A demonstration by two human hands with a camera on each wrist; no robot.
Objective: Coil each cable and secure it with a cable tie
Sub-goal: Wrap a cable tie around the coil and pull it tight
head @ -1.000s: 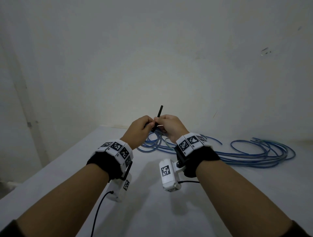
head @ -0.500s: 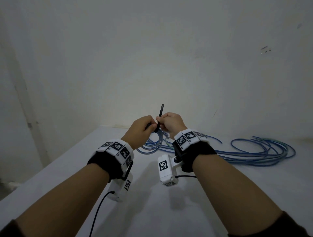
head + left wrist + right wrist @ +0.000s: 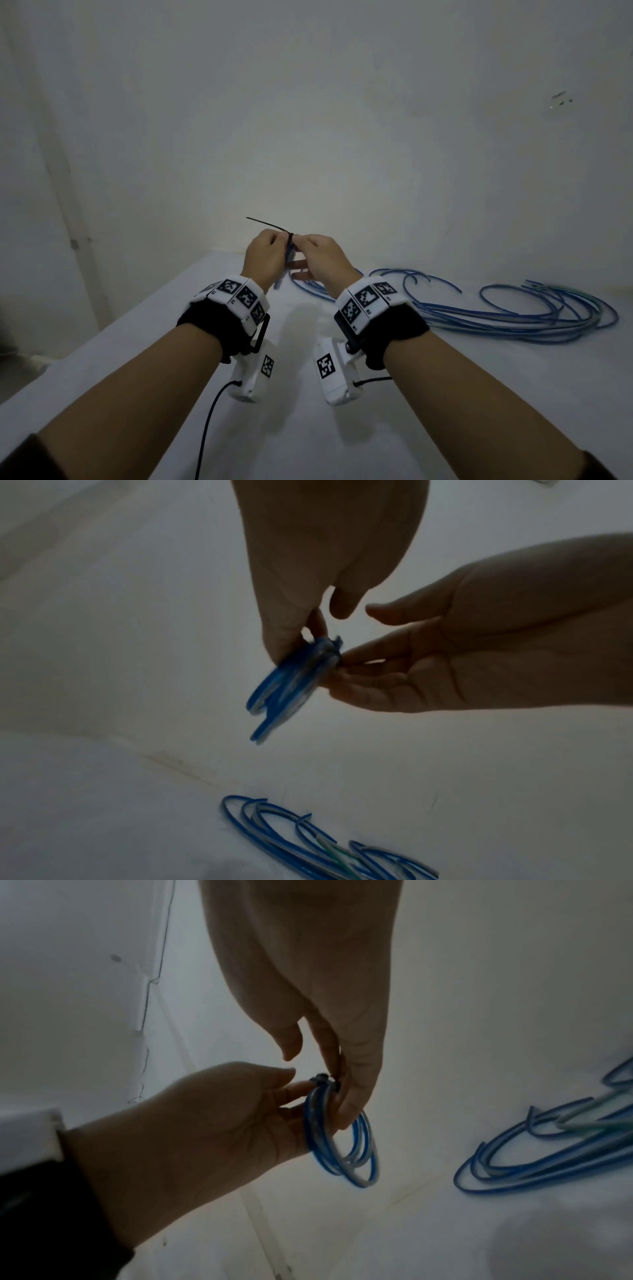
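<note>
A small coil of blue cable (image 3: 287, 262) (image 3: 284, 691) (image 3: 342, 1145) hangs in the air between my hands, above the white table (image 3: 445, 394). A black cable tie (image 3: 270, 226) (image 3: 320, 1081) is wrapped around its top, and the thin tail sticks out up and to the left. My left hand (image 3: 265, 253) (image 3: 301, 631) pinches the coil at the tie with thumb and fingers. My right hand (image 3: 318, 253) (image 3: 339, 1091) has nearly straight fingers resting against the coil beside the tie. Its palm shows and its thumb is off the coil.
Several loose blue cables (image 3: 513, 311) (image 3: 308, 840) (image 3: 514, 1164) lie in long loops on the table at the right, near the wall. A pale wall closes off the back, and the table's left edge drops to the floor.
The tie's tail pointed straight up from my right fingers; now it slants up to the left. My right hand has let go of it and opened. Both hands have lifted a little.
</note>
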